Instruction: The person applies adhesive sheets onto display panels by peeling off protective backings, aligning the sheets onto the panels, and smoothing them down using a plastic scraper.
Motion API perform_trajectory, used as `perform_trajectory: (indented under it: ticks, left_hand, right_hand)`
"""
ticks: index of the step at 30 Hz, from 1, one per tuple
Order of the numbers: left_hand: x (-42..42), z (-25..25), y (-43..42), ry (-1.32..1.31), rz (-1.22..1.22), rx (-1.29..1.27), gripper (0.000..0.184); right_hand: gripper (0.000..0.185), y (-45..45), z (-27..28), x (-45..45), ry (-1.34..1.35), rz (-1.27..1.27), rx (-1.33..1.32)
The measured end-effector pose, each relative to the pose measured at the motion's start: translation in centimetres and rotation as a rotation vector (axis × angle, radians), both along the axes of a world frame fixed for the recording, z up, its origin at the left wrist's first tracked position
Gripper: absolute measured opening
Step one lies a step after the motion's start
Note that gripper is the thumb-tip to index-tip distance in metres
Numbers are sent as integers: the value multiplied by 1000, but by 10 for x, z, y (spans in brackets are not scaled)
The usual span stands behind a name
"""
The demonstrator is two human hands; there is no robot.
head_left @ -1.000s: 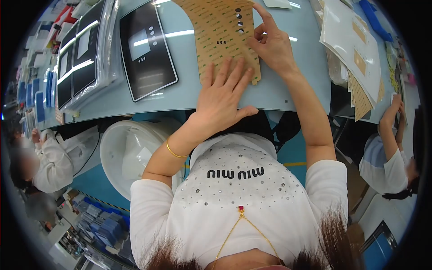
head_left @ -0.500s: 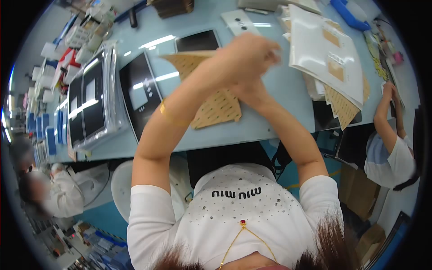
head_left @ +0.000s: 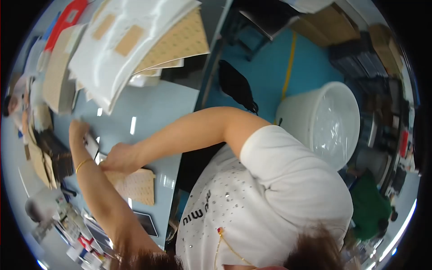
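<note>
My left hand (head_left: 79,128), on the arm with the gold bracelet (head_left: 83,164), reaches over the table beside a small white panel (head_left: 91,146). Its fingers are blurred and turned away from view. Closer to me, my right hand (head_left: 120,158) is closed at the upper edge of a tan patterned sheet (head_left: 137,188). What its curled fingers hold is hidden. My left forearm covers part of this sheet. A dark, light-edged panel (head_left: 146,223) lies near the table edge.
White sheets with tan patches (head_left: 148,13) and tan patterned backing (head_left: 182,38) are stacked at the top. A white bin (head_left: 317,123) stands on the blue floor (head_left: 265,67). Boxes (head_left: 330,27) sit beyond it. Other people are at the left side.
The view has swung to the right, bringing the bin and floor into sight. My hands were crossed close together above the tan sheet; now the left is farther out and the right is nearer me.
</note>
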State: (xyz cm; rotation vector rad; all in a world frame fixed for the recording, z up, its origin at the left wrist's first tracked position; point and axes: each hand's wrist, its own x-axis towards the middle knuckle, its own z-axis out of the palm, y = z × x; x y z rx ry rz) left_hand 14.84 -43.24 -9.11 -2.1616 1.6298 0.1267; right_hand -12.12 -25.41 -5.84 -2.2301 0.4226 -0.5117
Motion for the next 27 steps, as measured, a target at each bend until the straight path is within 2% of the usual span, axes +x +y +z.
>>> perform_trajectory:
  ticks: [1, 2, 3, 5, 6, 7, 8, 9, 10, 12, 14, 15, 16, 17, 18, 19, 20, 21, 24, 26, 27]
  left_hand:
    - [12, -2, -1, -34, 92, 91, 31]
    - [58, -17, 3, -134, -206, -176, 32]
    - [12, 21, 24, -86, -53, -290, 31]
    - [57, 50, 16, 98, -9, -310, 32]
    - [90, 62, 17, 387, 53, -412, 34]
    - [73, 104, 28, 330, -127, -336, 36]
    - [52, 132, 54, 806, 98, -578, 34]
    - [59, 164, 65, 773, 16, -635, 31]
    - [48, 195, 77, 1111, 259, -756, 30]
    - [13, 262, 134, 1174, 81, -963, 36]
    - [-35, 296, 211, 1028, -42, -1194, 32]
    - [-70, 300, 249, 648, 23, -1241, 29]
    - [-99, 294, 283, 268, 103, -1247, 26]
    - [-105, 275, 318, 252, -49, -1222, 20]
    - [-92, 247, 365, 83, -108, -978, 21]
    - [-143, 221, 363, 1014, 75, -1070, 26]
    - [-170, 205, 368, 570, -253, -885, 33]
    - [-182, 185, 369, 546, -422, -812, 34]
    - [-194, 116, 377, 523, -422, -772, 30]
    - [-196, 90, 366, 507, -523, -765, 31]
    - [-195, 82, 358, 512, -497, -797, 31]
  right_hand:
    - [47, 0, 1, -4, 3, -24, 18]
    - [46, 0, 3, -7, 5, -8, -6]
    - [44, 1, 4, -10, 6, 17, -35]
    - [43, 0, 1, -12, -34, 32, -19]
    - [41, 0, 0, -9, -70, 51, -10]
    - [41, 1, -4, -4, -86, 74, -14]
    - [41, 1, -11, 2, -103, 46, -31]
    - [41, 0, -13, 8, -122, 22, -46]
    - [41, -1, -8, 2, -140, 43, -5]
    - [41, -3, -8, 0, -131, 41, -33]
    - [52, -4, -3, 1, -107, 63, 50]
    - [53, -4, 2, -1, -85, 78, 77]
    - [49, -3, 5, -2, -82, 58, 72]
    - [49, -3, -2, 2, -127, 47, 75]
    - [51, -5, -8, 5, -111, 39, -16]
    - [54, -4, -13, 7, -156, -3, -9]
    - [57, -4, -13, 5, -177, -1, -63]
    - [60, -5, -11, 3, -190, -14, -115]
    - [64, -3, -16, 3, -206, -14, -154]
    - [66, -4, -15, 1, -230, -46, -147]
    - [66, -3, -13, 0, -219, -49, -97]
